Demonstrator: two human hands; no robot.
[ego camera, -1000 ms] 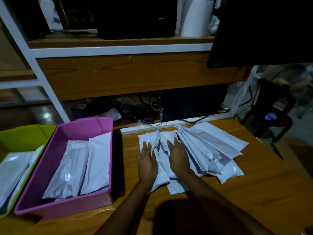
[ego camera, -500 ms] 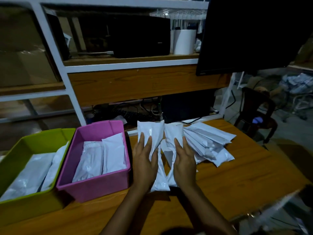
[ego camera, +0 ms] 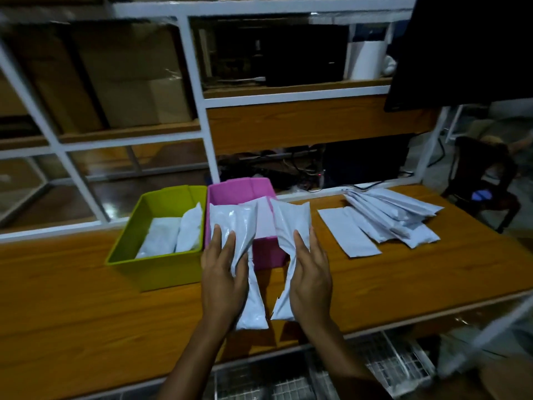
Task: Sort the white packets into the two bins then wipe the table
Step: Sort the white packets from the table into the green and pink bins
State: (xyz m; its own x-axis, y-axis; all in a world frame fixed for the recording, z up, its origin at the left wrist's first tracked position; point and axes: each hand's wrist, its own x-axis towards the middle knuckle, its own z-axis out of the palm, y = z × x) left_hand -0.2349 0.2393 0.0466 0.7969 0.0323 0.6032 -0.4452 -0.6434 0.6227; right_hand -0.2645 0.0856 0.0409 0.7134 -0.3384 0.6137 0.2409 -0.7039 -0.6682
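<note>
Two packets [ego camera: 236, 223] raised: left hand [ego camera: 222, 275], right hand [ego camera: 310, 278]

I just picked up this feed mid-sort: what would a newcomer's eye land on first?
Dead centre, the left hand grips one white packet and the right hand a second packet, both raised in front of the pink bin. Left of it the lime-green bin holds packets, and a fanned pile of packets lies on the wooden table at right.

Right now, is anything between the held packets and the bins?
Nothing visible. The left packet in the left hand and right packet in the right hand hang close to the pink bin; the green bin stands open.
</note>
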